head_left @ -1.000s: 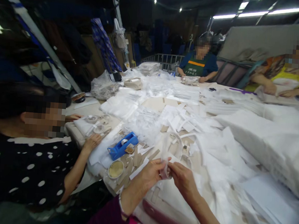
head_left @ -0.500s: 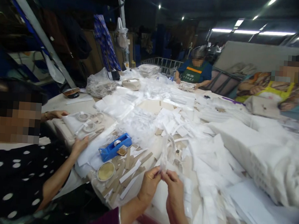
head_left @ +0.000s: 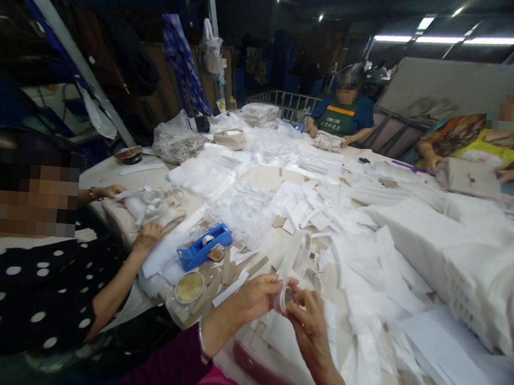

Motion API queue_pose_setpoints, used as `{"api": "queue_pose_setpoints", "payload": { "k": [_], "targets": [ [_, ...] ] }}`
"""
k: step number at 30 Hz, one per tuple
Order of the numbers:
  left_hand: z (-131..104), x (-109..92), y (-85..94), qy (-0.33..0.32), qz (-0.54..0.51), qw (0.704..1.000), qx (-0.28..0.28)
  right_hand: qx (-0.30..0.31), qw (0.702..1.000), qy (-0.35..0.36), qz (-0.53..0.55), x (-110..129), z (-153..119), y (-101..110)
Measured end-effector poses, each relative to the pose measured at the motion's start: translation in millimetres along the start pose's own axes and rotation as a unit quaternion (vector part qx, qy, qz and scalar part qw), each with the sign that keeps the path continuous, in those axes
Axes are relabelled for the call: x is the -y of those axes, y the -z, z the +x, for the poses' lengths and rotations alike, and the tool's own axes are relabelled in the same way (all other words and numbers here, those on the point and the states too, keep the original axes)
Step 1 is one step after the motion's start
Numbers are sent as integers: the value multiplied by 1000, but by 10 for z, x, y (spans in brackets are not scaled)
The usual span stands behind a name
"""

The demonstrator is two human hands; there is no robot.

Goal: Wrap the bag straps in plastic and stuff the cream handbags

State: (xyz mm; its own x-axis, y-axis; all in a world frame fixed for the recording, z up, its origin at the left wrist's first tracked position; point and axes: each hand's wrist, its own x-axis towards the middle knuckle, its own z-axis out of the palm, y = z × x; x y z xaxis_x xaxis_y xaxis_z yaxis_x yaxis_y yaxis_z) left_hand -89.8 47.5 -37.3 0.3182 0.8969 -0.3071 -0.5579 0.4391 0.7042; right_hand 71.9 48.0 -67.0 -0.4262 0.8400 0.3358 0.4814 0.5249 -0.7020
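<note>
Between my hands is a pale looped strap, seemingly covered in thin clear wrap, its lower end curled into a small ring. My left hand pinches it from the left, thumb and fingers together. From the right, my right hand grips the lower curl with bent fingers. Below them lies a pale flat piece with a dusky pink edge, partly hidden by my forearms. Just left are a blue tape dispenser, a round tin with a yellowish face and loose card strips.
At left, a co-worker in a polka-dot top handles a bag with wrapped straps. Two more people sit across the table. White wrapping sheets and a large white-covered bundle fill the right side. Clear plastic bags lie mid-table.
My hands have shifted slightly and the strap's lower end now shows as a curl between them. The left co-worker's near hand has moved along the bag. The whole view has tilted slightly.
</note>
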Motion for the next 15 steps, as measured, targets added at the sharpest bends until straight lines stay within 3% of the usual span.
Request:
{"api": "queue_pose_setpoints", "payload": {
  "k": [3, 6, 9, 11, 15],
  "targets": [
    [11, 104, 1, -45, 37, 997, -42, -4, 999, -24, -20, -42, -52, -25],
    [26, 229, -62, -109, 108, 983, -98, 1, 988, -145, 58, -62, -59, -91],
    [69, 267, -114, -115, 103, 983, -103, 15, 952, -256, 165, -62, -32, -145],
    [103, 225, -118, -82, 67, 990, -93, -7, 955, -239, 175, -75, -26, -164],
    [169, 151, -58, -11, 3, 999, -35, -59, 991, -82, 92, -138, -67, -184]
  ]
}}
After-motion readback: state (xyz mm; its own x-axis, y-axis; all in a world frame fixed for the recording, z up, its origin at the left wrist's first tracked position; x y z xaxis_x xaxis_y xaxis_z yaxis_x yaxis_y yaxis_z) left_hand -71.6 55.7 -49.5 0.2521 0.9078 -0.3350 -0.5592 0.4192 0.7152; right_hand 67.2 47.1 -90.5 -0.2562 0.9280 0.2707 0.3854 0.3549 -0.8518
